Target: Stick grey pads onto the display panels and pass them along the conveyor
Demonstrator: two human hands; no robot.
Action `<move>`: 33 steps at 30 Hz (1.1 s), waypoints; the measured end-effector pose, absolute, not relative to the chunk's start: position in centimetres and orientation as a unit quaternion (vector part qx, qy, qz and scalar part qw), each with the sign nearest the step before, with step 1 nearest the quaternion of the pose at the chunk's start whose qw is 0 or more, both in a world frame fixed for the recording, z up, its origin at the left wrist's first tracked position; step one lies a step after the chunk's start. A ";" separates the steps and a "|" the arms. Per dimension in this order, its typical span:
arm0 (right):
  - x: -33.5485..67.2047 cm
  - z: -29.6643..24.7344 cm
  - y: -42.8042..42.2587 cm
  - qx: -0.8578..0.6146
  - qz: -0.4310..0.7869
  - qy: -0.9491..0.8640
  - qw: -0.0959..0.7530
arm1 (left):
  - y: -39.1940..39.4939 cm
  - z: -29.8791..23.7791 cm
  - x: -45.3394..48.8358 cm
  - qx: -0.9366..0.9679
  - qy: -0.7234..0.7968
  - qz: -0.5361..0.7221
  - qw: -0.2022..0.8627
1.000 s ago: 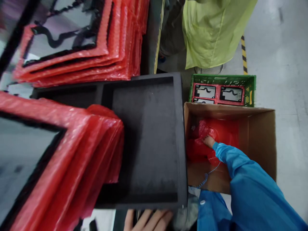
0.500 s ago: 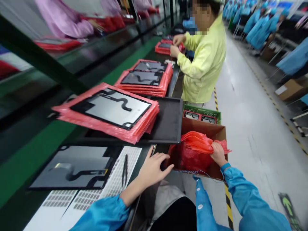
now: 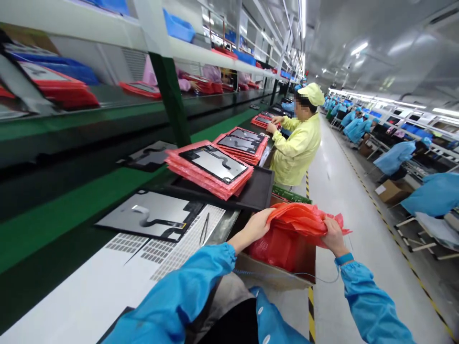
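Note:
Above a cardboard box (image 3: 276,276), a bunch of red plastic bags (image 3: 299,219) is stretched between both hands. My left hand (image 3: 257,225) grips its left end, with the fingers partly behind the plastic. At the right end, my right hand (image 3: 334,234) is closed around the gathered bags. More red plastic (image 3: 274,248) lies inside the box. Left of the box, on the bench, is a display panel (image 3: 154,215) with a dark flex cable. Tweezers (image 3: 204,228) rest on a white sheet of small labels (image 3: 186,246) beside that panel.
Red-wrapped panels (image 3: 211,169) are stacked on a black tray (image 3: 256,188) beyond the box, with another stack (image 3: 247,143) behind. A co-worker in yellow (image 3: 297,148) stands farther along the bench. A coiled blue cord (image 3: 265,274) crosses the box front.
My left hand has moved from the bench edge to the red bags and taken hold of them. My right hand has lifted the bags higher over the box. The view has tilted up.

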State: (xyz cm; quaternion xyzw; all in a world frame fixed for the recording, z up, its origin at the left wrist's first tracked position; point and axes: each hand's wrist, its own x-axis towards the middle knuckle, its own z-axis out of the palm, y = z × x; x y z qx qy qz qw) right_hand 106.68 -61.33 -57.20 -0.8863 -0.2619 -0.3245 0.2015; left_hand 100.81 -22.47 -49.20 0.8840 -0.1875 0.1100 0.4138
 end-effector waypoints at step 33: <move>102.6 -28.8 -54.2 -0.691 -0.433 -0.212 0.538 | -5.8 -34.5 94.9 0.608 -0.003 0.278 0.743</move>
